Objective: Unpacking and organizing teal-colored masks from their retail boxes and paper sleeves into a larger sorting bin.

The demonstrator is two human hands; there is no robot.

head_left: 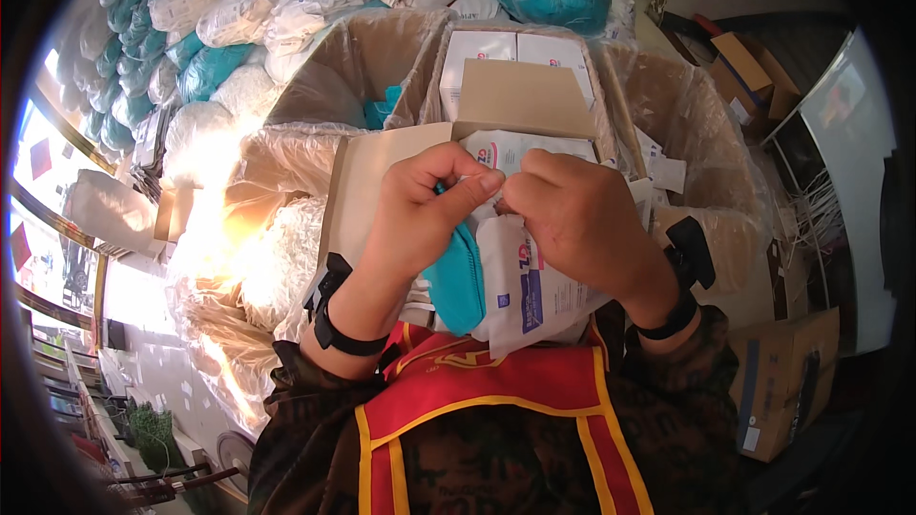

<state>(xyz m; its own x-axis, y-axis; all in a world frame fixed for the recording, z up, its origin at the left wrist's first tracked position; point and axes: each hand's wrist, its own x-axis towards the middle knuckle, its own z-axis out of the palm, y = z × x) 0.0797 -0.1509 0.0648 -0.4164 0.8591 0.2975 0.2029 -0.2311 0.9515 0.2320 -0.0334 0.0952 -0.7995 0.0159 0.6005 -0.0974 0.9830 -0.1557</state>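
Close in: the left hand point(422, 198) is pinching thumb to forefinger, its hidden fingers apparently holding the teal folded piece point(458, 281), which is hanging at seven o'clock from the fingertips. The right hand point(574, 219) is curling tight, seemingly gripping the top edge of the white packet point(527, 291), hanging at six; what is lying between the tips cannot be told. Risk, by judgement: a hard tug could be ripping the thin wrapper crookedly, and a loosening left palm could be letting the slack teal piece slide out toward the red apron point(429, 401). Underneath, an open cardboard box point(523, 100) is spreading its flaps at ten and twelve, more packets point(549, 145) lying inside. Beyond, plastic-lined cartons point(324, 67) are standing at ten and two, white boxes point(477, 43) filling one at twelve. Glare is washing out nine o'clock. Farther, a taped carton point(787, 381) is sitting on the floor at four; stuffed bags point(219, 14) are piling high from ten to twelve.
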